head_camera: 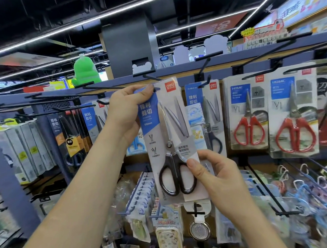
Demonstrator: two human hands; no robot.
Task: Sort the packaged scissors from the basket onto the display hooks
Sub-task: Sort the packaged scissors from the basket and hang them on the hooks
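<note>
Am lining up hang slot of scissors pack (pixel 170 134) with black hook (pixel 151 78) just above its top edge. Left hand (pixel 128 108) is pinching top-left corner; right hand (pixel 215 176) is gripping lower right edge, thumb on front by handles. My judgement: hold card level, ease slot over hook tip, let go last. Pack is being held in air before rack: blue-and-white card, grey blades, black handles. Matching packs (pixel 213 112) are hanging just to its right.

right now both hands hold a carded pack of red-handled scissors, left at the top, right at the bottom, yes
No: the head view shows black handles in the blue and white carded scissors pack, not red; left hand top, right hand bottom stands.
</note>
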